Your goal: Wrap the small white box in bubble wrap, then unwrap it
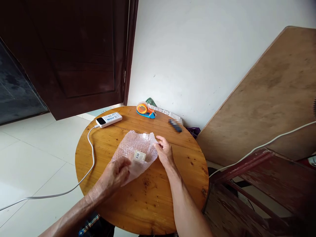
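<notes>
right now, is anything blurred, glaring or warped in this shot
In the head view, bubble wrap catches pale glints and the left hand looks slightly soft; same view, a dark object is pixelated; also head view, the door leans, perhaps partly wide-angle distortion.

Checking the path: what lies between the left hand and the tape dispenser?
From the left hand, the head view shows bubble wrap, then a strip of wooden tabletop up to the tape dispenser.
</notes>
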`<action>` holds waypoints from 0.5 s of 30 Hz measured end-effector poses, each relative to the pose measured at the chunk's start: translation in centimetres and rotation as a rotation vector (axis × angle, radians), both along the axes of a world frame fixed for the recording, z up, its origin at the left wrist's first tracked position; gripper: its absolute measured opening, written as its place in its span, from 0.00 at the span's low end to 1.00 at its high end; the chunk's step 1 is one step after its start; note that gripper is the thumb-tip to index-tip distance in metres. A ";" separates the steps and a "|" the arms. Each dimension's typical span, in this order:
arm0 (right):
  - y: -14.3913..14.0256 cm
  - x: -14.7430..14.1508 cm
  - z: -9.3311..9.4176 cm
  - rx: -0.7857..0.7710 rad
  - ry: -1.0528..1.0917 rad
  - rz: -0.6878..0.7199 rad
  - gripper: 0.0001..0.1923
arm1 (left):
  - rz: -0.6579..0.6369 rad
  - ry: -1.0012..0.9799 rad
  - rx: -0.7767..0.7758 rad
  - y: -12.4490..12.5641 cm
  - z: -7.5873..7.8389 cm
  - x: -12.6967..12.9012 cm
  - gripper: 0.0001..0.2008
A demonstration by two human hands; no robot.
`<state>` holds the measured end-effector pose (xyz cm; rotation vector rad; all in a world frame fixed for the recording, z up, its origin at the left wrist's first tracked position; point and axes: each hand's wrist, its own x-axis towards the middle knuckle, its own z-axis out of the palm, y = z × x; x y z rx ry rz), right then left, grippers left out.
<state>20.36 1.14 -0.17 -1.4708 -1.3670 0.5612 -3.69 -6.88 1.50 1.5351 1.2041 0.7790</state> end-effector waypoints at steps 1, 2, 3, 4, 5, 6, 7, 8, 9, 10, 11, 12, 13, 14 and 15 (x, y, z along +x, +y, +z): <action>0.1 -0.1 0.0 0.004 0.020 0.005 0.22 | -0.083 0.003 0.019 -0.6 0.1 0.3 0.09; 0.3 -0.2 -0.1 0.004 0.040 0.010 0.22 | -0.185 0.013 0.064 -1.2 0.2 0.6 0.09; 0.4 -0.2 -0.1 0.007 0.056 0.013 0.21 | -0.277 0.043 0.114 -1.8 0.3 1.0 0.09; 0.5 -0.2 -0.2 0.013 0.070 0.013 0.21 | -0.339 0.088 0.164 -2.3 0.5 1.4 0.09; 0.6 -0.2 -0.2 0.024 0.083 0.012 0.20 | -0.370 0.132 0.203 -2.7 0.7 1.8 0.09; 0.7 -0.3 -0.3 0.039 0.096 0.008 0.20 | -0.386 0.169 0.227 -2.9 0.9 2.2 0.10; 0.8 -0.3 -0.3 0.057 0.108 0.004 0.19 | -0.391 0.196 0.241 -3.1 1.1 2.5 0.10; 0.8 -0.4 -0.4 0.074 0.118 0.000 0.19 | -0.397 0.210 0.249 -3.2 1.2 2.9 0.10; 0.9 -0.4 -0.4 0.080 0.117 -0.002 0.19 | -0.409 0.218 0.258 -3.2 1.4 3.2 0.11; 1.0 -0.4 -0.5 0.074 0.095 -0.008 0.19 | -0.421 0.227 0.268 -3.2 1.4 3.5 0.11; 1.1 -0.3 -0.5 0.057 0.052 -0.020 0.18 | -0.428 0.242 0.280 -3.1 1.5 3.8 0.11; 1.1 -0.3 -0.6 0.035 0.000 -0.035 0.18 | -0.431 0.263 0.291 -3.0 1.5 4.0 0.12; 1.1 -0.1 -0.6 0.011 -0.047 -0.054 0.18 | -0.429 0.285 0.305 -3.0 1.4 4.1 0.12; 1.1 0.0 -0.7 -0.010 -0.093 -0.075 0.18 | -0.427 0.309 0.320 -2.9 1.3 4.2 0.12; 1.1 0.0 -0.8 -0.026 -0.140 -0.096 0.18 | -0.424 0.333 0.339 -2.9 1.1 4.3 0.11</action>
